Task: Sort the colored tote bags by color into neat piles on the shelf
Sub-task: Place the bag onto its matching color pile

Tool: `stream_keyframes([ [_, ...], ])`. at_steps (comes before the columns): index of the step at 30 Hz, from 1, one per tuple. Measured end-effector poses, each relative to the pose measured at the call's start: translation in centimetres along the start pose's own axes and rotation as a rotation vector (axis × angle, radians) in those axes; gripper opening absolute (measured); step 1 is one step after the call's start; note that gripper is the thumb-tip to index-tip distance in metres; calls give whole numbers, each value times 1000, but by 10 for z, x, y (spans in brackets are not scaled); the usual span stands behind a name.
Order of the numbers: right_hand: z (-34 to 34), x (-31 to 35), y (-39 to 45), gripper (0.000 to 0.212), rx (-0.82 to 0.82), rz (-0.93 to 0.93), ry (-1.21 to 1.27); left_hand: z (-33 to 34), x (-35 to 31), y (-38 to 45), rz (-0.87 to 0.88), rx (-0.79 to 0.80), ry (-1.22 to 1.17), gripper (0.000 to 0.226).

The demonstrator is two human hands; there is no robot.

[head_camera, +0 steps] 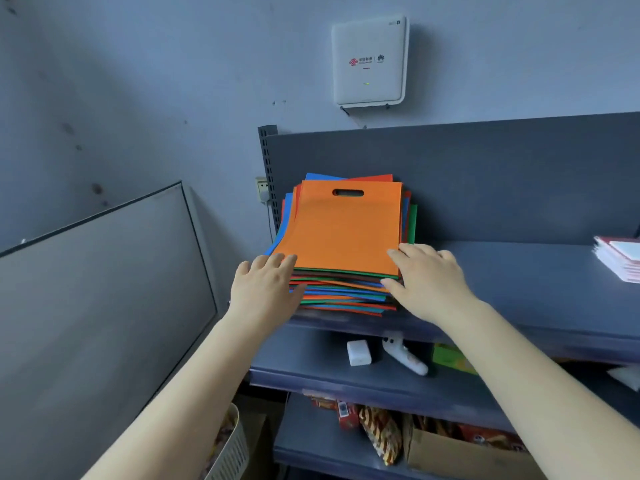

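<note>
Head view: the mixed bag stack [341, 237] is seated at the shelf [519, 271] front edge, at 12 o'clock. It is flanked by the left hand [265, 289] and right hand [427, 282], fingers straight against its corners. An uneven pull could slide the slick, misaligned bags off the edge.

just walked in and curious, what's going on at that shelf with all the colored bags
A person is at a grey shelf with both hands on one mixed stack of tote bags. Orange, blue, green and red edges are all interleaved, with an orange bag lying on top. The left hand rests against the stack's near left corner, and the right hand touches its near right corner. No single-color piles are visible on the shelf yet, so the sorting does not seem to have started.
</note>
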State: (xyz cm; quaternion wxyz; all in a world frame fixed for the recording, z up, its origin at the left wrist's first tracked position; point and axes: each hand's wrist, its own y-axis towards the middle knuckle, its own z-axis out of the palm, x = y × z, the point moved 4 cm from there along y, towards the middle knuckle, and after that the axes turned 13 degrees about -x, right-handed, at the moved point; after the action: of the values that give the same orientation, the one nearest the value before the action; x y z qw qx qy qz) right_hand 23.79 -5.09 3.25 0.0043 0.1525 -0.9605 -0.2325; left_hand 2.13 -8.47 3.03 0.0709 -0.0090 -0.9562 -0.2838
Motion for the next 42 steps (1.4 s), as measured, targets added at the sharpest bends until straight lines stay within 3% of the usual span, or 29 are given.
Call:
stream_keyframes([
  [6, 46, -30, 49, 54, 79, 50, 137, 50, -12, 49, -25, 53, -56, 52],
  [14, 90, -55, 83, 42, 112, 359, 423, 103, -13, 87, -47, 116, -136, 88],
  [21, 104, -75, 92, 29, -9, 664, 708, 109, -21, 99, 95, 88, -324, 95],
  [25, 103, -92, 95, 17, -86, 698, 634, 113, -13, 112, 75, 94, -391, 89],
  [27, 101, -100, 94, 15, -127, 705, 596, 118, -5, 118, 28, 72, -367, 85],
  [31, 100, -115, 89, 11, -208, 728, 567, 128, 11, 126, -115, 98, -213, 46],
  [38, 94, -135, 77, 10, -463, 800, 746, 136, 23, 129, -334, 127, -172, 45],
  [42, 98, -138, 66, 13, -519, 896, 954, 140, 39, 134, -543, 196, -229, 42],
])
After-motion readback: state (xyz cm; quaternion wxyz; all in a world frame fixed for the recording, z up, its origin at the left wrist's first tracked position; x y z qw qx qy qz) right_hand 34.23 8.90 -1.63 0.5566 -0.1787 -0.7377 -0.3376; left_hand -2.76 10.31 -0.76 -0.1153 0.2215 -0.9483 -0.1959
